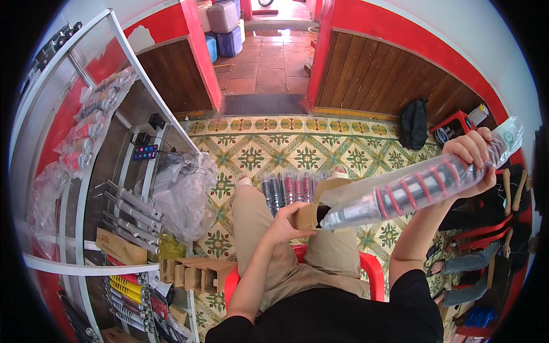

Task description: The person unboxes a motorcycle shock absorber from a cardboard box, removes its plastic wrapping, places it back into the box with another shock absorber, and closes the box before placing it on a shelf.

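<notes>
My right hand (469, 160) grips the upper end of a shock absorber (411, 188) with a red coil spring, wrapped in clear plastic. It tilts down to the left, its silver lower end at the mouth of a cardboard box (305, 216). My left hand (287, 225) holds that narrow brown box, with the opening facing the shock absorber and one flap (332, 188) raised. Whether the tip is inside the opening I cannot tell exactly. Beyond the box, more wrapped shock absorbers (296, 187) with red and dark springs lie on the tiled floor between my feet.
To the left, a metal-framed shelf (141, 81) bears fork tubes (133, 210), yellow and silver springs (126, 289), a phone (145, 152) and plastic wrapping (182, 193). Open cardboard boxes (210, 274) stand beside my red chair (372, 274). Other people (472, 259) sit at the right. A black bag (414, 124) leans against the wall.
</notes>
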Motion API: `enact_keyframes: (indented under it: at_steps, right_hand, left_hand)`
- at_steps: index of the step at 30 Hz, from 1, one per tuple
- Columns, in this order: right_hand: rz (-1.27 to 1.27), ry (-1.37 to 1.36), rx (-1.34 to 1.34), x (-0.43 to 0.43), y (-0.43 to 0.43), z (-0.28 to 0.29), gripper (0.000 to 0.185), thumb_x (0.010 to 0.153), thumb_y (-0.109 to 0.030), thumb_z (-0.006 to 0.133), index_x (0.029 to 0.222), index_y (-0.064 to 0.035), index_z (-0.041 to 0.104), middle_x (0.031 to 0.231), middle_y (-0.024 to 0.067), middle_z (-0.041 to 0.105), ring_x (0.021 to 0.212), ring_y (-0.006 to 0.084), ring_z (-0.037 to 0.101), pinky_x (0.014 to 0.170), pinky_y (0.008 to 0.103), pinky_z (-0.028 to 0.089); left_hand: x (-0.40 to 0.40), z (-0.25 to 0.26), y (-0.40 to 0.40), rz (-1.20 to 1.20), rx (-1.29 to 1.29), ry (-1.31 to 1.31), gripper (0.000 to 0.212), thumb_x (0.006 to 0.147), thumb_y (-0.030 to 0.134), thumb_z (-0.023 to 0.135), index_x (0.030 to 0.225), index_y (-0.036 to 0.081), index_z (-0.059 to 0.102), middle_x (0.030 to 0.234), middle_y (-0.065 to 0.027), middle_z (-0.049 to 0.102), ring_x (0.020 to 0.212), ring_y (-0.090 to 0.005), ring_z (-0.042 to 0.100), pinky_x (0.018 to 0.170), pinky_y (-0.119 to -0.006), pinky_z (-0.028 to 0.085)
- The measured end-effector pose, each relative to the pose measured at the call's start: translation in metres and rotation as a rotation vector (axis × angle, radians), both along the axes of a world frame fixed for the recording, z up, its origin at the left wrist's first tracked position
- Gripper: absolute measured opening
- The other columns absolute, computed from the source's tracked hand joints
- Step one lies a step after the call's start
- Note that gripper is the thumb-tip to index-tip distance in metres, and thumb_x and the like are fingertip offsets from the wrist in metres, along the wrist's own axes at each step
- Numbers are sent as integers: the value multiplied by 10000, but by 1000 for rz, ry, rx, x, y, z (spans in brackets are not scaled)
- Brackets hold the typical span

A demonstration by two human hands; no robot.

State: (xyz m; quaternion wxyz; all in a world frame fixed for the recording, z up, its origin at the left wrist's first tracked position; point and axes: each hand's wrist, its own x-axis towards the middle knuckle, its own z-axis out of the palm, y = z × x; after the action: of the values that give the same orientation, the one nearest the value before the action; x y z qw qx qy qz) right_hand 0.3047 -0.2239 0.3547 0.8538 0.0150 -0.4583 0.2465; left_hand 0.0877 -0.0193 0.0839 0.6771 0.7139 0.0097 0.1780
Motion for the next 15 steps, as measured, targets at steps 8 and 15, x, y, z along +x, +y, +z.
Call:
enact_keyframes:
  at_steps: [8,15]
  right_hand:
    - [-321,-189,-193,-4,0,-21,553,773,-168,657,1228,-47,369,919,59,485,827,158,516,835,333,436]
    - [-43,-384,-153,-5,28,5,572,712,-180,724,1174,-57,409,830,10,576,677,116,598,665,273,500]
  left_hand:
    - [2,2,4,71,-140,-13,647,571,75,919,1133,12,604,1014,-13,602,971,-105,554,898,-267,448]
    - [15,21,33,-282,-63,-17,712,577,176,910,1195,8,598,1098,-20,623,994,-118,565,932,-289,432]
